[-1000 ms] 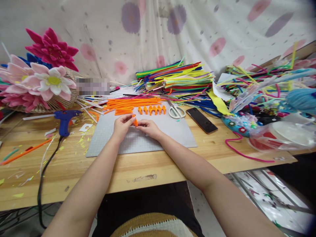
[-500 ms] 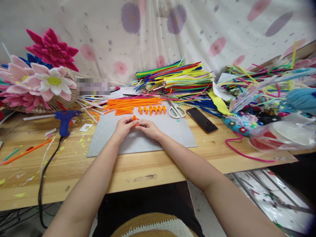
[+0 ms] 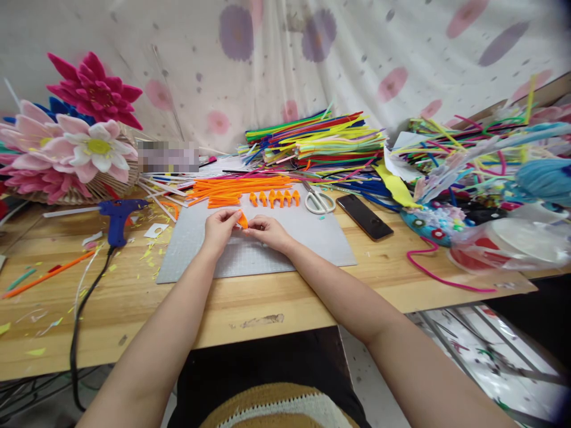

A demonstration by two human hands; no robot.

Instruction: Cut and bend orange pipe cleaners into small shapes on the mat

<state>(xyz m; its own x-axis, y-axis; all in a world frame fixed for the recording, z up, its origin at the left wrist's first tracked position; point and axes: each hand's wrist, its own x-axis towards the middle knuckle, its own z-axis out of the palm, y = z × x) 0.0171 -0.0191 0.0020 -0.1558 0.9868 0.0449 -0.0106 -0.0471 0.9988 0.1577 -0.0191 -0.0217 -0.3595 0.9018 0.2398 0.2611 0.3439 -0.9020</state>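
Over the grey cutting mat [image 3: 285, 261], both hands meet at a small orange pipe cleaner petal [image 3: 242, 220]. My left hand [image 3: 220, 230] pinches it from the left, fingers closed. My right hand [image 3: 267, 230] is closed too, its fingertips at the petal's lower right side. Just beyond, a row of several finished orange petals [image 3: 279, 198] lies on the mat. A bundle of orange pipe cleaners [image 3: 241, 186] spreads along the mat's back edge, with shorter orange pieces [image 3: 224, 200] in front of it.
White-handled scissors [image 3: 320, 202] and a phone [image 3: 364, 217] lie right of the hands. A blue glue gun [image 3: 116, 220] with a black cord sits left, below fuzzy flowers [image 3: 98, 145]. Colourful pipe cleaners [image 3: 321, 139] are piled behind. A magenta pipe cleaner [image 3: 428, 267] curls near the front edge.
The orange petal has turned from nearly upright to tilted, showing more of its side. My left hand has shifted slightly left and my right hand has barely moved.
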